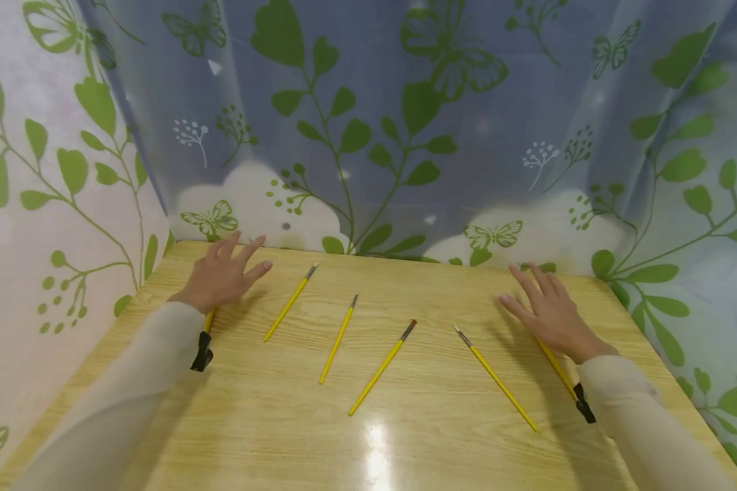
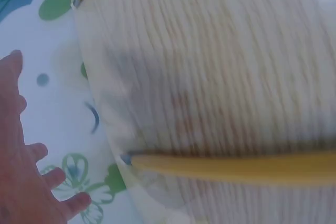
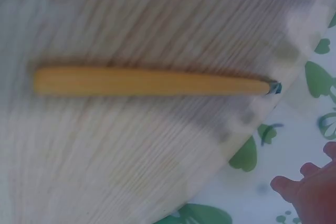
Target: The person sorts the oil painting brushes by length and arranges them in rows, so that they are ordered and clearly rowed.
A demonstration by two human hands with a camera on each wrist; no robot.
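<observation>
My left hand hovers above the left back of the table, fingers spread and holding nothing. Beneath its wrist lies a yellow paintbrush, mostly hidden in the head view; the left wrist view shows its long handle. On the other side, my right hand is held out over the table, fingers extended and apart. A second yellow paintbrush lies under that wrist, its handle in plain sight in the right wrist view. Neither hand grips a brush.
Between the hands lie more yellow paintbrushes: one at left, a thinner one, a brown-tipped one and a pale-tipped one. The wooden table ends against a leaf-patterned curtain. Black pieces show by the wrists.
</observation>
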